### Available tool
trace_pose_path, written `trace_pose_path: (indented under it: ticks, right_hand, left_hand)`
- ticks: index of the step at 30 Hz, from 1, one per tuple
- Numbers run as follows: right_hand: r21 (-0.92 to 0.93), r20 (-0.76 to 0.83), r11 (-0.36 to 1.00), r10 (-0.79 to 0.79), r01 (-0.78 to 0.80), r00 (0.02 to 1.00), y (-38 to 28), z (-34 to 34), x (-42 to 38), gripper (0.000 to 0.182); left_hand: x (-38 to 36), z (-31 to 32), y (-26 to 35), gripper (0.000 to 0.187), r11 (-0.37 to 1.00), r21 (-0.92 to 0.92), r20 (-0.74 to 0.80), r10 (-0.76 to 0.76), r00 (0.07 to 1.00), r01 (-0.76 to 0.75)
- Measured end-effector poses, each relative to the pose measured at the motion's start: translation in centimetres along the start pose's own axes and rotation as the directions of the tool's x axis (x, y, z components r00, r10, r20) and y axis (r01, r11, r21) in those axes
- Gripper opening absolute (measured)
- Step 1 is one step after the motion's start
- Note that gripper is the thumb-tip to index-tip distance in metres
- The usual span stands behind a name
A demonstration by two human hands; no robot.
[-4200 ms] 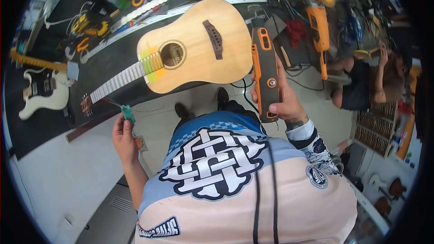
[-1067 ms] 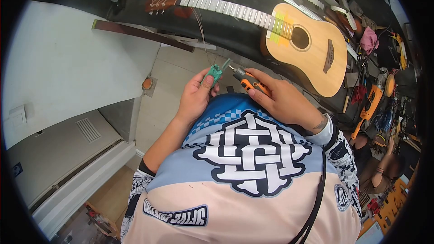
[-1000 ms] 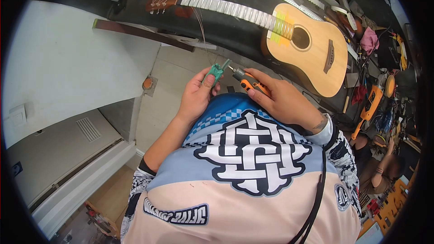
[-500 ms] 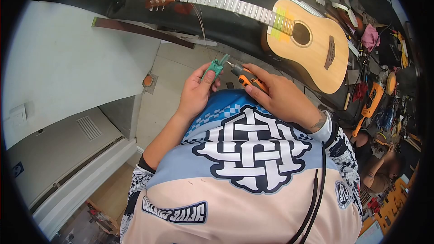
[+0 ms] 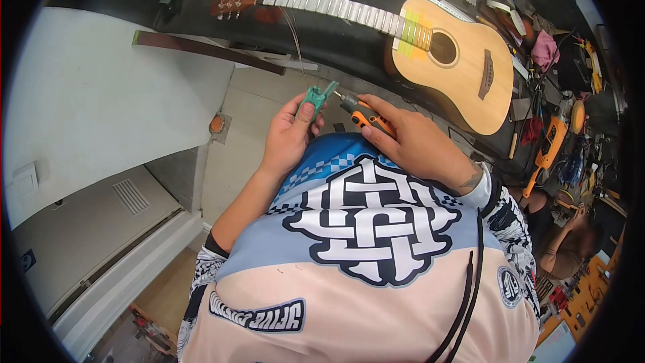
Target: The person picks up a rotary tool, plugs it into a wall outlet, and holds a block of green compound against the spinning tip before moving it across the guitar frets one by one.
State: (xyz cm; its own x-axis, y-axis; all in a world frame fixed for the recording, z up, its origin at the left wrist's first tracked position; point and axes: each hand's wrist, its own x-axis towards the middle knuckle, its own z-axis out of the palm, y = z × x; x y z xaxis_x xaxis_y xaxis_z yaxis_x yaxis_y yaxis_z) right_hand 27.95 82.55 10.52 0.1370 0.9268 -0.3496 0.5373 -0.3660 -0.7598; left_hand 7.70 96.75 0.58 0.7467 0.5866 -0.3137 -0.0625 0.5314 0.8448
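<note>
Our left hand (image 5: 290, 134) is closed on a green piece (image 5: 316, 99), the thumb laid along its face. Our right hand (image 5: 415, 140) grips a slim tool (image 5: 366, 114), its metal tip just beside the green piece's narrow prong; whether the two touch, we cannot tell. Both hands are on the near side of the bench (image 5: 191, 27), over the floor (image 5: 250, 104), which gives us open room leftward as far as the white panel (image 5: 114, 87). A brown bar (image 5: 208, 52) slants along below the bench edge, and thin strings (image 5: 293, 35) dangle past that edge from beside the neck. To the right the guitar (image 5: 463, 84) lies close to the bench's near edge, so there is less room on that side.

The green piece looks mottled and uneven, its prong straight. The tool is dark grey and orange, with rounded buttons. The guitar's top is pale, smooth wood, waisted, with a round hole and a dark bridge (image 5: 486, 75); silvery strips cover the neck, and yellow-green tape crosses its body end. The bench is matt black, the floor pale tile. Far right lies a crumpled pink cloth (image 5: 544, 50).
</note>
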Motion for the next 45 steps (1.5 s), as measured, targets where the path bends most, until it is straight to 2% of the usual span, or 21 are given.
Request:
trace_pose_path:
  ticks: [11, 18, 23, 32, 45]
  right_hand:
    - [-0.053, 0.009, 0.997, 0.064, -0.063, 0.998, -3.5, 1.4, 1.8, 0.052]
    - [-0.093, -0.022, 0.994, 0.064, -0.065, 0.998, -6.2, 4.1, 4.5, 0.052]
    - [-0.141, -0.011, 0.986, 0.086, -0.087, 0.996, -8.7, 5.8, 6.7, 0.052]
    - [-0.163, -0.016, 0.979, 0.119, -0.12, 0.993, -12.0, 8.5, 8.8, 0.051]
    - [-0.181, -0.042, 0.976, 0.111, -0.116, 0.993, -14.1, 10.0, 10.1, 0.052]
  left_hand:
    - [0.2, -3.5, 0.6, 0.04, 0.999, -0.025, 0.02, -0.033, 0.999, 0.033]
    - [-0.4, -7.6, 2.9, 0.037, 0.981, -0.178, 0.016, -0.074, 0.997, 0.076]
    - [-0.9, -10.8, 4.1, 0.036, 0.972, -0.223, -0.002, -0.08, 0.997, 0.078]
    - [-1.9, -14.7, 5.8, 0.036, 0.98, -0.196, 0.012, -0.042, 0.999, 0.044]
    - [-2.5, -16.6, 6.4, 0.038, 0.986, -0.119, 0.046, -0.11, 0.993, 0.115]
